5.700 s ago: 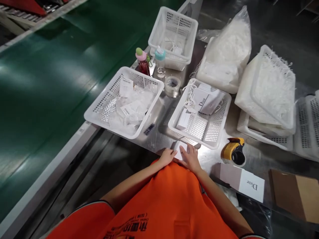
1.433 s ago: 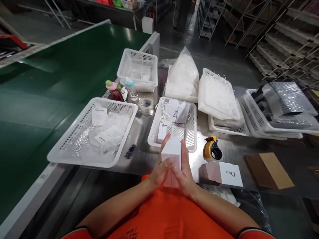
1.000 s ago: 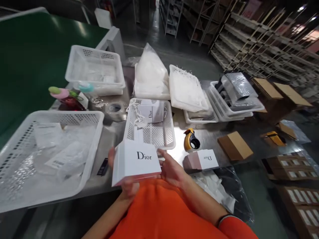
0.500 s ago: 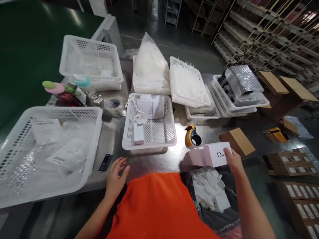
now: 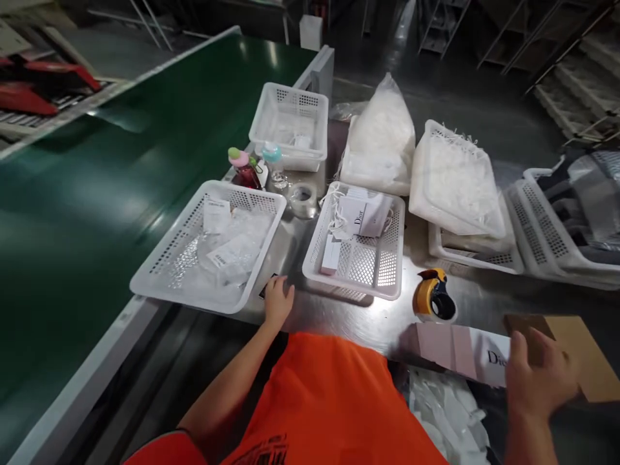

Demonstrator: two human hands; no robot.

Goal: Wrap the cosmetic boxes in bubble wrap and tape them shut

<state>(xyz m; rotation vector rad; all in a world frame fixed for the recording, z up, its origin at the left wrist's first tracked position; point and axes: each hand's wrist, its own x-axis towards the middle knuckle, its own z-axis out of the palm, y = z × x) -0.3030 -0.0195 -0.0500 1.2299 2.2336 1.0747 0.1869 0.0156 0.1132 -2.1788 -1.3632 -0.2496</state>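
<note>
My left hand point(image 5: 279, 302) rests by the table's front edge, its fingers over a small dark flat packet point(image 5: 264, 289). The thumb stands apart from the fingers. A white-and-pink Dior carton point(image 5: 477, 354) lies along the front edge at the right. My right hand point(image 5: 540, 378) is at the carton's right end, thumb and forefinger spread, with a brown cardboard box point(image 5: 584, 352) just behind. A yellow tape dispenser point(image 5: 433, 297) stands behind the carton. In the middle, a white basket point(image 5: 352, 284) holds another Dior box, small white boxes and white cords.
A large white basket point(image 5: 186, 298) with clear wrapped packets stands at left, beside a green conveyor belt point(image 5: 121, 174). Bottles point(image 5: 245, 171) and a clear tape roll point(image 5: 303, 199) stand behind it. More baskets point(image 5: 458, 177) line the back. White scraps point(image 5: 448, 413) fill a bin below.
The view has turned left. My left hand has moved onto the dark packet. My right hand has let go of the Dior carton and moved right, towards the brown box.
</note>
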